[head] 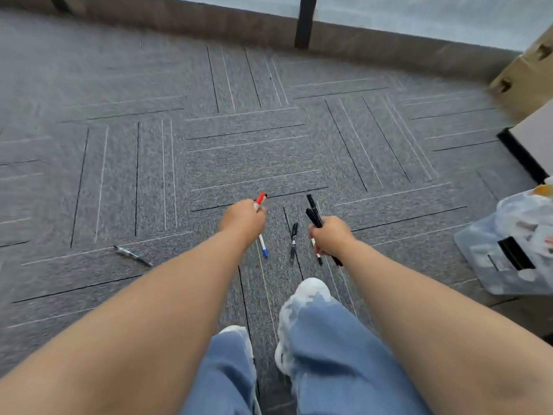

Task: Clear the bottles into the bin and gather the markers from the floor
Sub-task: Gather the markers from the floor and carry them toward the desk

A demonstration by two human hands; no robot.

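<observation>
My left hand point(243, 220) is closed around markers: a red-capped marker point(261, 199) sticks out above the fist and a white marker with a blue cap point(263, 247) pokes out below it. My right hand point(331, 236) grips a bundle of black markers point(313, 213), whose ends show above and below the fist. A black pen point(294, 242) lies on the grey carpet between my two hands. Another dark pen point(132, 256) lies on the carpet well to the left. No bottle is clearly visible.
A bin lined with a clear plastic bag point(508, 250) holding rubbish stands at the right. A cardboard box point(526, 73) and a table edge point(526, 148) sit at the far right. A low wall point(209, 22) with a dark post runs along the back. My legs and shoes are below.
</observation>
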